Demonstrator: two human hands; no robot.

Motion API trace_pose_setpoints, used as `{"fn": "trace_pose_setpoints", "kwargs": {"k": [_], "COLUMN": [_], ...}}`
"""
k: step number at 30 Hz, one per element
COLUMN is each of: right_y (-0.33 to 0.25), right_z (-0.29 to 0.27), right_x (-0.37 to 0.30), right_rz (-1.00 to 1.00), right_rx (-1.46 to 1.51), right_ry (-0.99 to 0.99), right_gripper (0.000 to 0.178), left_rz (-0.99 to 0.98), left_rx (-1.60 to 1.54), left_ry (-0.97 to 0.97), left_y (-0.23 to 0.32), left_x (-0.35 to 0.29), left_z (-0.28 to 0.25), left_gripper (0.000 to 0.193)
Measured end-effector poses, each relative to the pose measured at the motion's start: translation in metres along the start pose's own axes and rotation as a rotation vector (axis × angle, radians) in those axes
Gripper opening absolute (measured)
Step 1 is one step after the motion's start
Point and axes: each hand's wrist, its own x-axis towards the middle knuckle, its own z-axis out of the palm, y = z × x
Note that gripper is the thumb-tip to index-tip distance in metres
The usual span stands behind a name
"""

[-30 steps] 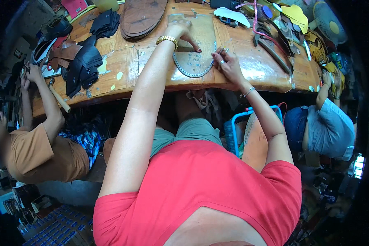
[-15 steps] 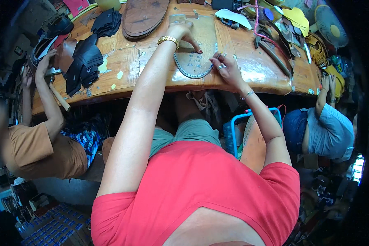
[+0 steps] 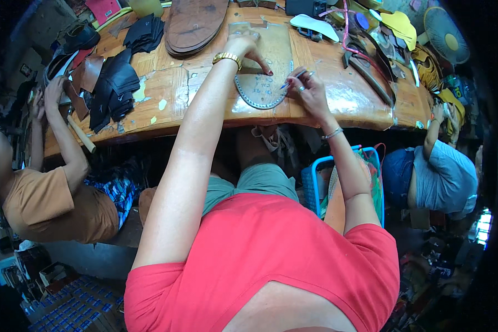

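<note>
A tan, see-through template (image 3: 263, 95) with a rounded near end lies on the wooden table. Small holes line its curved edge, and handwriting marks its surface. My left hand (image 3: 245, 46) presses down on its upper left part with fingers spread and a gold bracelet at the wrist. Just off the template's right edge, my right hand (image 3: 310, 91) grips a slim pen (image 3: 299, 78) in a pinch. The pen's blue tip points left, close to the curved edge; whether it touches cannot be told.
Brown oval leather pieces (image 3: 195, 27) are stacked beyond my left arm, with black pieces (image 3: 115, 86) further left. A curved tool (image 3: 371, 80), scraps and a fan (image 3: 447, 36) are at the right. A blue basket (image 3: 311, 191) stands beside my right leg. Co-workers sit at both sides.
My right hand has turned and shifted slightly right, so the pen now shows more plainly, leaning away from the template. My left hand stays pressed in place. The left co-worker's head has moved.
</note>
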Motion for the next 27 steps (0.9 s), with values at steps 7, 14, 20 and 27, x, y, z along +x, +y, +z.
{"fn": "trace_pose_setpoints", "kwargs": {"k": [7,14,20,27], "right_y": [-0.011,-0.023,-0.025,-0.021], "right_z": [0.004,0.010,0.008,0.007], "right_x": [-0.007,-0.010,-0.010,-0.012], "right_rz": [0.176,-0.134,0.135,0.204], "right_rx": [0.085,-0.303,0.040,0.131], "right_ry": [0.020,-0.015,-0.013,-0.071], "right_gripper": [0.016,0.016,0.011,0.013], "left_rz": [-0.019,-0.011,0.004,-0.011], "left_rx": [-0.010,0.028,0.000,0.001], "left_ry": [-0.027,-0.031,-0.021,-0.052], "left_y": [-0.001,-0.001,-0.001,0.005], "left_x": [0.001,-0.002,0.000,-0.004], "left_z": [0.001,-0.003,0.002,-0.004], "left_gripper": [0.130,0.131,0.130,0.128]}}
